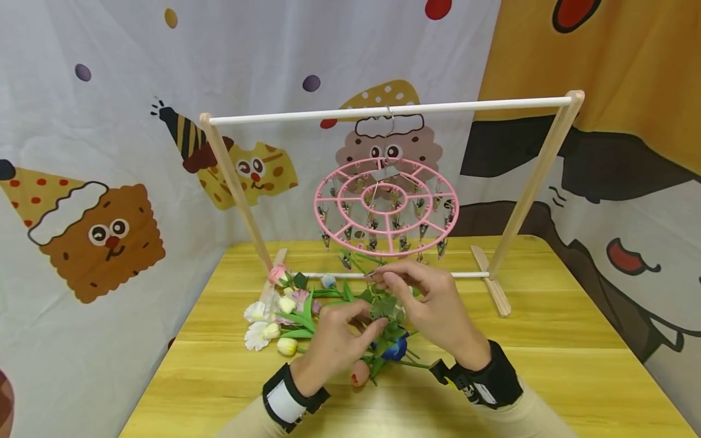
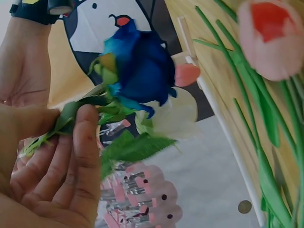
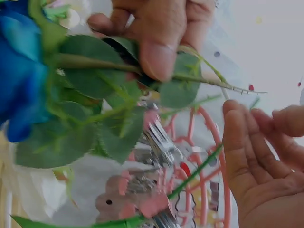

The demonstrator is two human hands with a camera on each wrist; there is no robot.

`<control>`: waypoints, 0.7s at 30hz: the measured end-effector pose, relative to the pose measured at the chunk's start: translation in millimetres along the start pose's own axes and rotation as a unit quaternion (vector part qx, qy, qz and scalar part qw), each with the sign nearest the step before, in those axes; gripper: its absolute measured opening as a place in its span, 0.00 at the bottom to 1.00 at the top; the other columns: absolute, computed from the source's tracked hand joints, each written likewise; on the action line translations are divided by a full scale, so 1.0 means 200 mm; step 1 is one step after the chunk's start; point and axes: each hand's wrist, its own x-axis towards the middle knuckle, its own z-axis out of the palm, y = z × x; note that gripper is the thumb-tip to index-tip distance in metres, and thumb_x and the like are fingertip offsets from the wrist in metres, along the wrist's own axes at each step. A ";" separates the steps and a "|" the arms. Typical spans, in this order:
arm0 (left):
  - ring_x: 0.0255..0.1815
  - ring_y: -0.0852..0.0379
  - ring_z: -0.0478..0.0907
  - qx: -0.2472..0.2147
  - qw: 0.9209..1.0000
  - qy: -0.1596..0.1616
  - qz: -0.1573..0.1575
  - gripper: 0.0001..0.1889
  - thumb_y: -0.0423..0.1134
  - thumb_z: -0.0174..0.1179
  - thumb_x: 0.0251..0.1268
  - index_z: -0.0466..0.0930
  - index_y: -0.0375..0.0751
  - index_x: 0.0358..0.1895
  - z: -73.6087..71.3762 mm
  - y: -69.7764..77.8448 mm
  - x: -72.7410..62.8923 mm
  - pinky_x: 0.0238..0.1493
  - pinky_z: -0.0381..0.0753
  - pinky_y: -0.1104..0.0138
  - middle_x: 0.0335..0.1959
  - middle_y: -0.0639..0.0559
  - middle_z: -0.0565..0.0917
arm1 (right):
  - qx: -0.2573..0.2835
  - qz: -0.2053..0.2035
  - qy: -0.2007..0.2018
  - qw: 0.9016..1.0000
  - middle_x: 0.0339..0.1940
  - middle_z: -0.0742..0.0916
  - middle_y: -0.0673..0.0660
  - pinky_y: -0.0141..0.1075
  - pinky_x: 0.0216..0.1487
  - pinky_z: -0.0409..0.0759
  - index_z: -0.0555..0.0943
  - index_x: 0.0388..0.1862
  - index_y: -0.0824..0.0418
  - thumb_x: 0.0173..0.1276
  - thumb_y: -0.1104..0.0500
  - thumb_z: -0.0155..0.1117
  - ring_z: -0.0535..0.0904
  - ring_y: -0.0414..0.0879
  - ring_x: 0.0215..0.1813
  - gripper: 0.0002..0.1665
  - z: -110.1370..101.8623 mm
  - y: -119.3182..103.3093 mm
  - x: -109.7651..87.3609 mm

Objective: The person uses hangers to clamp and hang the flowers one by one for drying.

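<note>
My left hand (image 1: pixel 342 337) pinches the leafy stem of a blue rose (image 2: pixel 142 66) between thumb and fingers. Green leaves (image 3: pixel 95 57) spread around that grip, and the bare stem end (image 3: pixel 237 89) sticks out past the thumb. Close to this stem end is my right hand (image 3: pixel 266 166), its fingers extended and the thumb apart. In the head view the right hand (image 1: pixel 432 301) is just below the pink round clip hanger (image 1: pixel 389 234). A white flower (image 3: pixel 33 194) shows behind the rose, and a green stem (image 3: pixel 197 171) runs beside the metal clips (image 3: pixel 159 137).
A wooden stand with a white bar (image 1: pixel 301 115) carries the hanger; its lower rod (image 1: pixel 468 275) crosses behind my hands. Several artificial flowers lie on the table (image 1: pixel 219 377) at left, including a yellow tulip (image 1: pixel 287 346), a pink rose (image 1: pixel 278 274) and a pink tulip (image 1: pixel 359 373).
</note>
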 end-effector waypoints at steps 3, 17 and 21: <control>0.29 0.64 0.94 0.002 1.000 0.022 -0.006 0.08 0.31 0.78 0.78 0.89 0.44 0.39 -0.02 -0.02 -0.02 0.35 0.95 0.71 0.27 0.51 0.93 | -0.011 0.025 -0.015 1.000 0.57 0.98 0.58 0.36 0.61 0.96 0.92 0.64 0.61 0.90 0.70 0.64 0.98 0.50 0.54 0.15 0.04 0.00 0.00; 0.29 0.61 0.95 0.006 0.998 0.063 -0.010 0.11 0.30 0.78 0.77 0.85 0.44 0.35 -0.10 -0.08 -0.05 0.36 0.95 0.73 0.26 0.51 0.93 | -0.054 0.151 -0.074 0.984 0.53 0.97 0.65 0.30 0.32 0.76 0.81 0.84 0.65 0.96 0.60 0.59 0.67 0.33 0.19 0.25 0.17 -0.04 -0.01; 0.29 0.61 0.95 0.000 0.998 0.064 -0.015 0.12 0.31 0.77 0.78 0.85 0.45 0.35 -0.11 -0.09 -0.05 0.37 0.95 0.72 0.28 0.51 0.94 | -0.069 0.164 -0.065 0.982 0.56 0.97 0.64 0.32 0.39 0.83 0.78 0.86 0.65 0.96 0.60 0.61 0.95 0.46 0.38 0.27 0.17 -0.04 -0.02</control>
